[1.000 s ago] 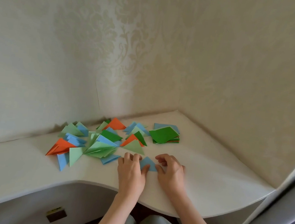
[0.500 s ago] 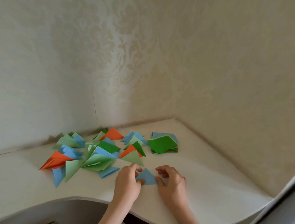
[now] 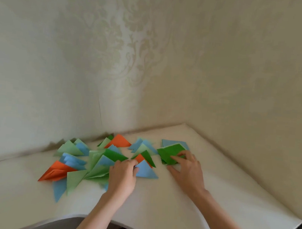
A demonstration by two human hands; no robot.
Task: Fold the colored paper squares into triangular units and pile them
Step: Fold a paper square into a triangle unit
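Left hand pinches blue triangle beside the folded pile. Right hand, fingers spread, presses green square on the counter. No writing visible.

The left hand covers part of the pile of folded coloured paper triangles, its fingertips hidden. Fingers of the right hand hide part of the green paper square, which hides the sheets beneath. Motion blurs the paper edges.

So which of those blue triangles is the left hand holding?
The blue triangle nearest the table's front edge, lying flat just right of the left hand, whose fingertips pinch its left corner. The other blue ones sit untouched in the pile.
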